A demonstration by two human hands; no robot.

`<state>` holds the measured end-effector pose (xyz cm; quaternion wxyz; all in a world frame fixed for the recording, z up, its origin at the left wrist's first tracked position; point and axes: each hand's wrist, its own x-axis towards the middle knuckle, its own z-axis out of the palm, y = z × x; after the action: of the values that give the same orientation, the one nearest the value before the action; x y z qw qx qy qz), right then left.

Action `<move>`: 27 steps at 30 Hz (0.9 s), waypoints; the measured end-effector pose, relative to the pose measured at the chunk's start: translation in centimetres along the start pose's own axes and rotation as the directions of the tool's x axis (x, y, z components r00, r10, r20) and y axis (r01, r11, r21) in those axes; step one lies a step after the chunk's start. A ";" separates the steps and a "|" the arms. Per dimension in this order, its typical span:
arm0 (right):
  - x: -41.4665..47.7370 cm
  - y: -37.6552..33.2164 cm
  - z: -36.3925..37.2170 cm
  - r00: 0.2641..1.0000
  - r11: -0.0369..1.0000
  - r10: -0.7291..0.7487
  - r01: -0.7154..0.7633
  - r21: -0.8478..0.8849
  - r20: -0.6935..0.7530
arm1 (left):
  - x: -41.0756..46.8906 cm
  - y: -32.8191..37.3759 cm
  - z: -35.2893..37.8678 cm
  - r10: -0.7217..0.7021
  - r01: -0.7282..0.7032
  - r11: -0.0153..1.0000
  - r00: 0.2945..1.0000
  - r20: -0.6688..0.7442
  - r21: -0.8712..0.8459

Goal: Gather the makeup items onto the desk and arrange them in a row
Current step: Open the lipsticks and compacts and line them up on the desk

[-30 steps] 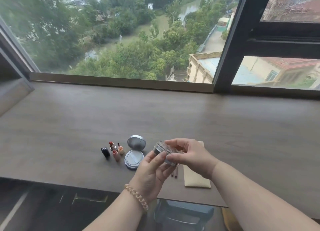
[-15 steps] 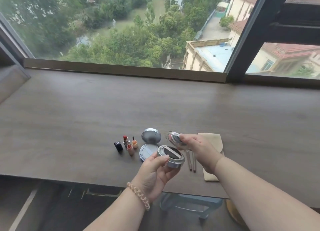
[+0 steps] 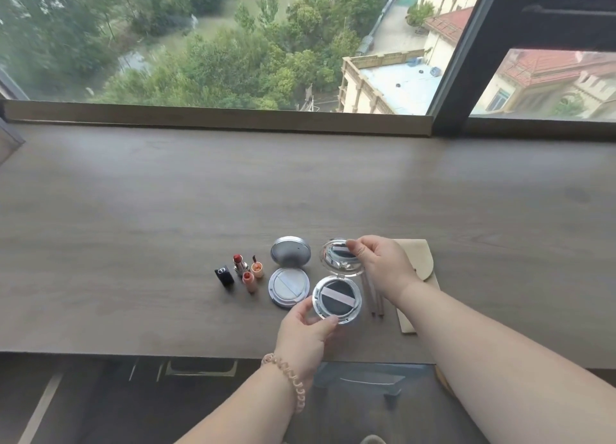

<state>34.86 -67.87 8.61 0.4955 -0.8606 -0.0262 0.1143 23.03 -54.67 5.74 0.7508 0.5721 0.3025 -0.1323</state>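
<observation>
A: What are the hands holding?

B: The left hand [image 3: 305, 327], a beaded bracelet [image 3: 293, 382] on its wrist, pinches the near rim of an opened cushion compact [image 3: 337, 299] between thumb and fingers. The right hand [image 3: 383, 265] pinches the far edge of that compact's lid [image 3: 340, 257], which is tipped back on its hinge.

A: What is in the compact?

B: The base holds a dark round puff crossed by a pale strap. The lid carries a mirror on its inside, reflecting the puff.

A: Where does it sit?

B: Low over the desk [image 3: 133, 210], near the front edge; whether it touches the surface cannot be told.

A: And beside it?

B: Just left lies a second open compact [image 3: 288, 277], its base holding a pale puff, its silver lid tipped back. Further left stand a red lipstick [image 3: 239, 263], two small orange tubes [image 3: 252, 275] and a black cap [image 3: 224, 275] lying flat. Right of the held compact, two slim pencils [image 3: 375, 297] lie side by side, partly under the right wrist, beside a beige pouch [image 3: 418, 270].
</observation>
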 end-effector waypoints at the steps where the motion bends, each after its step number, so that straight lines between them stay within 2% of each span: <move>1: 0.2 0.0 0.2 1.000 1.000 0.005 -0.005 -0.011 -0.001 | 0.1 -0.2 0.2 0.019 -0.015 0.996 0.998 -0.052 0.090; 5: 0.8 -0.2 1.0 1.000 0.999 0.024 -0.024 -0.025 -0.003 | -0.3 -0.1 1.2 0.127 -0.058 0.931 0.977 -0.171 0.360; 8: 1.2 -0.2 1.2 0.999 0.997 0.038 -0.038 -0.063 0.000 | -0.2 -0.1 1.6 0.173 -0.050 0.883 0.959 -0.225 0.466; 19: 2.9 0.6 1.6 0.997 0.993 0.075 -0.073 -0.089 0.014 | 0.6 -0.5 2.4 0.242 0.065 0.743 0.902 -0.357 0.666; 27: 3.0 1.1 1.9 0.991 0.992 0.108 -0.102 -0.076 0.077 | 1.7 -1.4 2.0 0.329 0.102 0.621 0.866 -0.377 0.777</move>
<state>37.30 -66.32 6.18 0.4562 -0.8727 -0.0052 0.1741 24.17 -56.79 3.96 0.3357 0.8709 0.3551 -0.0523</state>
